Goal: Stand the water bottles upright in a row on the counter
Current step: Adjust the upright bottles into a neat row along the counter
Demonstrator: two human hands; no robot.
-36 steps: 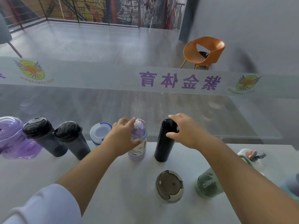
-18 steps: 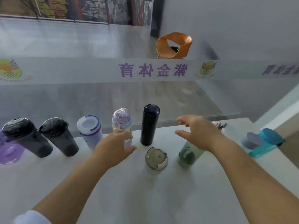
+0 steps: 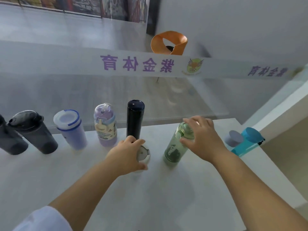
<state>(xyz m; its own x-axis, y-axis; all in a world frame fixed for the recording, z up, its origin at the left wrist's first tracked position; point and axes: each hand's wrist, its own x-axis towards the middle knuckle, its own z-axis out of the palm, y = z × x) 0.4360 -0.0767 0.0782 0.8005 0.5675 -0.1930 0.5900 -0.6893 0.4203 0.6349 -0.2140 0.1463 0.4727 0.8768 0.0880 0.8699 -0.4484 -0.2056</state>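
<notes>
On the counter (image 3: 166,197), left hand (image 3: 126,155) grips grey-lidded bottle (image 3: 143,155); right hand (image 3: 202,137) clasps green bottle (image 3: 176,147).

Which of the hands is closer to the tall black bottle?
Left. The left hand sits right at the foot of the black bottle; the right hand is off to its right, on the green bottle.

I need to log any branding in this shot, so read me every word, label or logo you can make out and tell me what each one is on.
"育体金紫", purple characters as they read in this view, on the frosted band of the glass partition.
The same characters again on the band at far right, blurred.
Winged emblem on the band: its small lettering is unreadable.
White print on the green bottle: too blurred to read.
Cartoon label on the purple bottle: no legible words.
</notes>
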